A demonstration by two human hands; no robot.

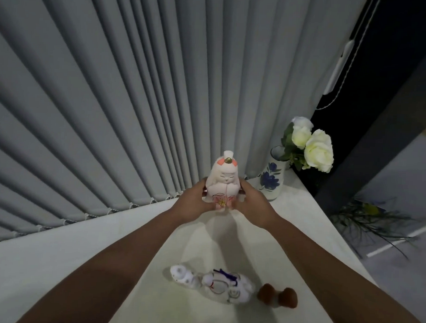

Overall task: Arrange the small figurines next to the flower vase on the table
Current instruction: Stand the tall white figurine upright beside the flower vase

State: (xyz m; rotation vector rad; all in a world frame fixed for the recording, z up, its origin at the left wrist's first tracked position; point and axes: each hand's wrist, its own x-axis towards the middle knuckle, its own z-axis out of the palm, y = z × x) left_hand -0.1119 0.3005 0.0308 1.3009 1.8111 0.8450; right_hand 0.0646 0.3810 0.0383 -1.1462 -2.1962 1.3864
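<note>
A pink and white rabbit-like figurine (224, 180) with a flower on its front stands upright, held between both hands a little left of the flower vase. My left hand (192, 201) grips its left side and my right hand (251, 201) its right side. The white vase with blue flowers (271, 179) holds white roses (314, 146) at the table's far right corner. Near me, a small white figurine (182, 276), a larger white figurine with blue and gold markings (227, 286) and a brown figurine (278, 296) lie on the white table (58, 264).
Grey vertical blinds (112, 97) hang right behind the table's far edge. The table's right edge runs diagonally past the vase. Beyond it a dark window, a pull cord (341, 59) and a plant on the floor (369, 220) are visible.
</note>
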